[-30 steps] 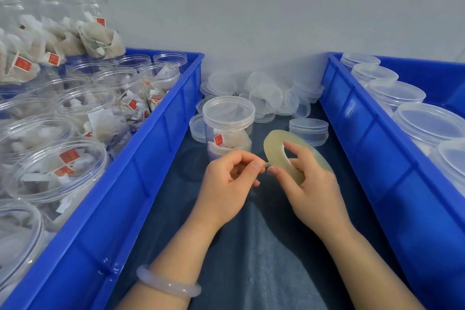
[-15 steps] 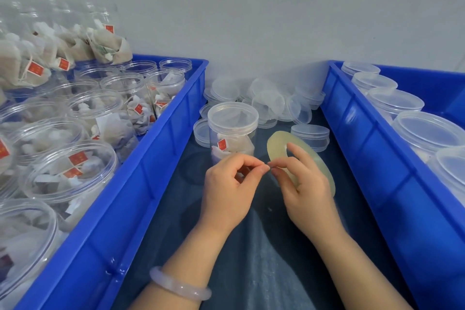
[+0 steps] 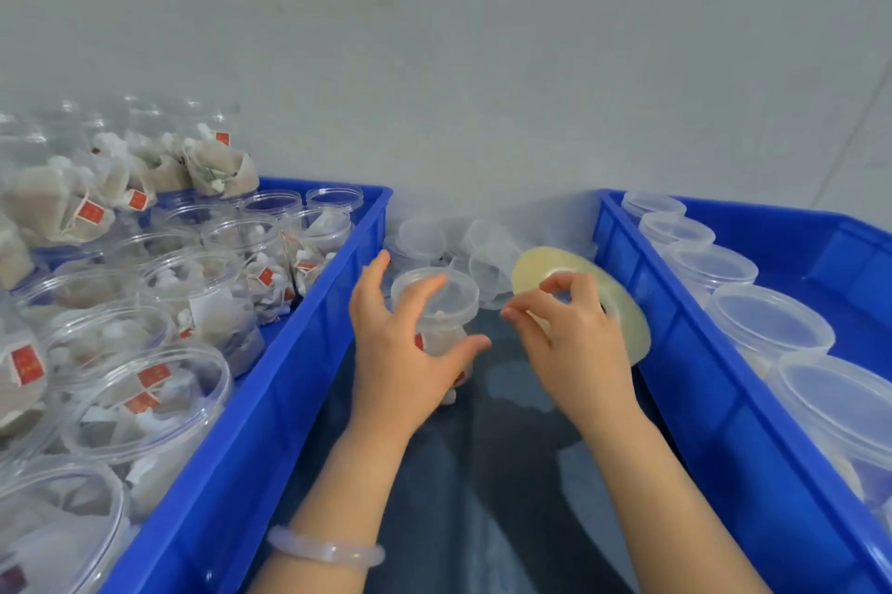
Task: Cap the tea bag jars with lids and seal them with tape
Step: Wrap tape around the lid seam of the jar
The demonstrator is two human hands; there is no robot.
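A clear capped jar of tea bags [image 3: 441, 304] stands on the dark cloth between two blue crates. My left hand [image 3: 400, 352] curls around the jar's body, thumb at its right side and fingers over the lid's left edge. My right hand [image 3: 569, 347] holds the yellowish tape roll [image 3: 622, 299] just right of the jar, fingers through its core, thumb and forefinger pinched near the roll's left edge. The tape's free end is too thin to see.
The left blue crate [image 3: 270, 391] holds several open jars of tea bags [image 3: 145, 386]. The right blue crate [image 3: 685, 381] holds several capped jars [image 3: 767, 328]. Loose clear lids [image 3: 487, 246] are piled at the back by the grey wall.
My left hand left the tape's end and took hold of the jar. The right hand with the roll rose toward the jar's lid. The camera tilted up.
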